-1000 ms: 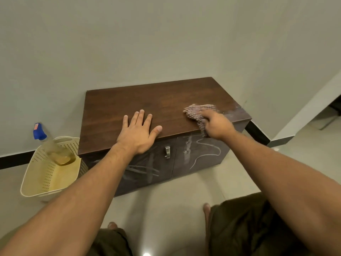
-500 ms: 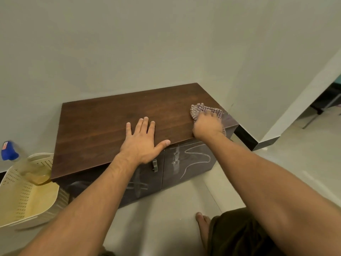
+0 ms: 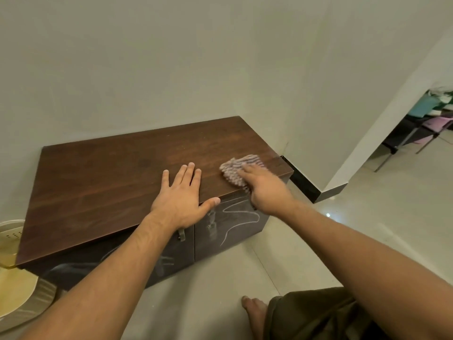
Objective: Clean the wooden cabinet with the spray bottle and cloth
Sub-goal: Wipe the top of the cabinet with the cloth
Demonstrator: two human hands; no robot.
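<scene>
While the right hand (image 3: 266, 192) presses the cloth (image 3: 239, 171) onto the cabinet (image 3: 117, 182) top, the fingers are curled over the cloth's near edge, so it is pinned and bunched under the palm and knuckles, with most of its ribbed fabric showing on the far left side of the hand. It sits near the top's right end, close to the near edge. The left hand (image 3: 182, 195) lies flat and spread on the wood just left of the cloth, holding nothing, thumb hooked over the near edge; it looks like a brace.

What the next wipe turns on, as I judge it: the top's long axis runs left to right, and nearly all of the bare wood lies to the left of the cloth, with only a short strip remaining on the right before the corner. The right hand is the one on the cloth, but the left hand sits directly in the path of any leftward sweep, so it would have to lift or slide.

Chalky scribbles mark the doors (image 3: 232, 222) below. A pale basket (image 3: 9, 241) stands at the left end. No spray bottle is in view.
</scene>
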